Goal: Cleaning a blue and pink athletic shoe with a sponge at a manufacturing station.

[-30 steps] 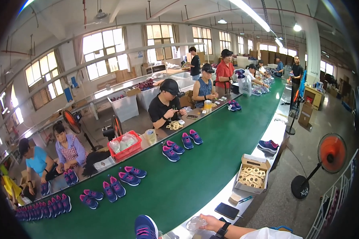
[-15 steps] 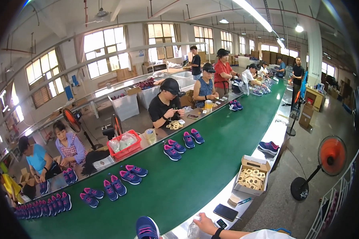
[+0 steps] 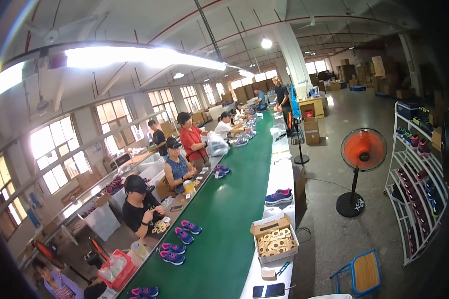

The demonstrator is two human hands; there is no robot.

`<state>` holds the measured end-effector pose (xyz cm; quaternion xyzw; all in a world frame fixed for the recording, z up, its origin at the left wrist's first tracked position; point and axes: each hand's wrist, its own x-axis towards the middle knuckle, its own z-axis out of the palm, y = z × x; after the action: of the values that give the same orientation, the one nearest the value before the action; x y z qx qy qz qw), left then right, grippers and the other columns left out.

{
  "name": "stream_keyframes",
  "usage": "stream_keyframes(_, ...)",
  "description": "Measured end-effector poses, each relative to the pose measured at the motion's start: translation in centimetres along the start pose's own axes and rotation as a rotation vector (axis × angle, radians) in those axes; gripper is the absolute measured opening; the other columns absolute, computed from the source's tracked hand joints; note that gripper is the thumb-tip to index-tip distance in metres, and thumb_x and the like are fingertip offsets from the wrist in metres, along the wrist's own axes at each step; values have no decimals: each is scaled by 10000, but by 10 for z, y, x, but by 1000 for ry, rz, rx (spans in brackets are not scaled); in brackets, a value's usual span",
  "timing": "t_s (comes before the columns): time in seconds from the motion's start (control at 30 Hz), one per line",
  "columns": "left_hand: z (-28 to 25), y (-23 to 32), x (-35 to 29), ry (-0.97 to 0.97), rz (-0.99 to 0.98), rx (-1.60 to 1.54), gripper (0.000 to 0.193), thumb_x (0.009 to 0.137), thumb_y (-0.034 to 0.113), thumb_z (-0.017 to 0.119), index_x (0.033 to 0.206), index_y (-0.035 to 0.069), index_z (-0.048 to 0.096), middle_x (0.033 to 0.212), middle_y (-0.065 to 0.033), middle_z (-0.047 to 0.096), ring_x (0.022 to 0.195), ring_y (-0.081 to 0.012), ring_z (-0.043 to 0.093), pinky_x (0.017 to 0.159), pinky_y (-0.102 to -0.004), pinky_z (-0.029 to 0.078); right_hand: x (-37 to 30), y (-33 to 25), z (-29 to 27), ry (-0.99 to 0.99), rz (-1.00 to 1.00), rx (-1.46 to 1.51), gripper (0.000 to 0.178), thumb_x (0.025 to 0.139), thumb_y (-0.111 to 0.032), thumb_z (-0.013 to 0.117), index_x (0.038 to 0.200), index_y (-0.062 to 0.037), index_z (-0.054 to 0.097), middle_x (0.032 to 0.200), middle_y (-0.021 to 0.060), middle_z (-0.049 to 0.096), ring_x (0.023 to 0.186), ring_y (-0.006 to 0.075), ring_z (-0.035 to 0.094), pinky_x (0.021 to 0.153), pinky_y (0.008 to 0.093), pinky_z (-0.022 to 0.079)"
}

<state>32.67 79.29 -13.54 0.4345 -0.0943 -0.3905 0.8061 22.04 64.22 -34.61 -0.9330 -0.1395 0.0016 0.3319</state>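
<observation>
Neither of my hands shows; only a bit of white cloth [image 3: 334, 296], perhaps my sleeve, comes in at the lower edge. Closest to it lies a dark phone [image 3: 269, 290] on the metal ledge. Beyond the phone are a small stack of tan cards [image 3: 269, 275] and a teal pen-like tool [image 3: 283, 268]. An open cardboard box [image 3: 277, 258] full of tan tags stands farther along, and a single navy and pink sneaker [image 3: 279, 196] sits past it. Pairs of like sneakers [image 3: 172, 254] rest on the green conveyor belt [image 3: 219, 229].
Several people sit along the belt's far side, one in black [image 3: 139, 207] handling small tags. A red basket [image 3: 118, 269] stands by them. To the right are an orange floor fan [image 3: 363, 152], a blue-framed stool [image 3: 365, 271] and a white shoe rack [image 3: 409, 199].
My view has swung to the right. My right hand on the clear bag-like thing and the sneaker near it have left the picture; the stool and shoe rack have come fully in.
</observation>
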Motion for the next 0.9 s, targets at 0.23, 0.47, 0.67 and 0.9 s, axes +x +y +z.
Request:
stream_keyframes(0.23, -21, -14, -50, 182, -15, -64, 329, 964, 232, 450, 1187, 2, 526, 1117, -105, 596, 1019, -205, 571, 918, -342, 449, -3, 9, 3, -114, 227, 111, 417, 871, -304, 555, 1199, -52, 506, 1159, 215, 529, 1059, 357, 556, 867, 428, 495)
stream_keyframes(0.47, -33, -46, -124, 389, -28, -184, 338, 966, 234, 445, 1195, -2, 523, 1126, -110, 595, 1029, -209, 571, 927, -344, 447, -23, 7, 2, 206, -100, -155, 313, 833, -243, 625, 1088, -88, 529, 1200, 86, 544, 1067, 252, 567, 788, 350, 543)
stream_keyframes(0.67, -30, -61, -153, 458, -39, -246, 345, 968, 235, 441, 1201, -6, 520, 1135, -113, 595, 1037, -212, 571, 935, -347, 446, -25, -2, -2, 247, -157, -200, 247, 822, -250, 643, 1013, -113, 568, 1118, 95, 565, 985, 264, 585, 744, 353, 542)
stream_keyframes(0.9, -21, -77, -181, 541, -17, -333, 353, 970, 237, 436, 1209, -10, 517, 1144, -118, 594, 1047, -216, 571, 944, -349, 444, -28, -15, -21, 344, -236, -251, 174, 772, -161, 627, 941, -120, 618, 966, 63, 609, 873, 243, 599, 658, 340, 524)
